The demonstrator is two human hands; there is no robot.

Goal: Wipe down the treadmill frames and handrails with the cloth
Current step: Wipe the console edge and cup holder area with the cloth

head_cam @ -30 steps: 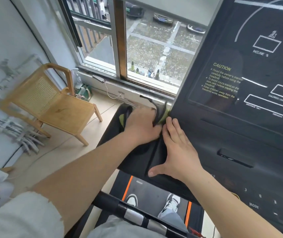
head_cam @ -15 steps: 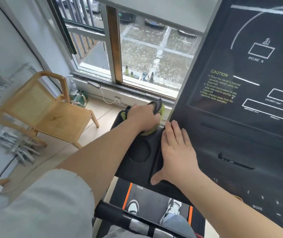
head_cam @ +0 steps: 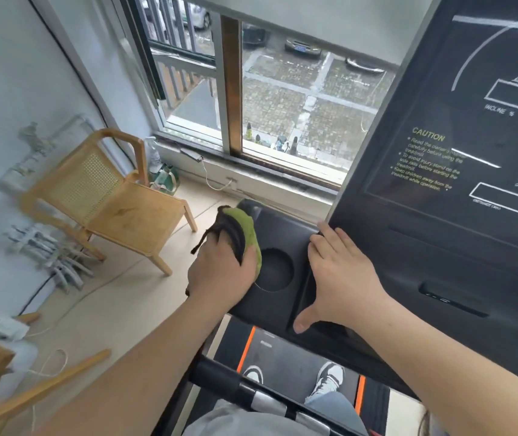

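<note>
The treadmill console (head_cam: 459, 253) fills the right side, and its left edge runs up past the window (head_cam: 283, 105). Between the machine and the wicker chair (head_cam: 110, 209) there's a strip of open tile floor (head_cam: 144, 297). The black side tray (head_cam: 286, 236) juts left from the console, with a round cup recess (head_cam: 273, 272) sunk into it. The right hand (head_cam: 342, 278) lies flat on the tray beside the recess, fingers straight and thumb spread toward the near edge. The left hand (head_cam: 220, 275) has its fingers curled round the green cloth (head_cam: 246, 229), which is bunched against the tray's left edge.
</note>
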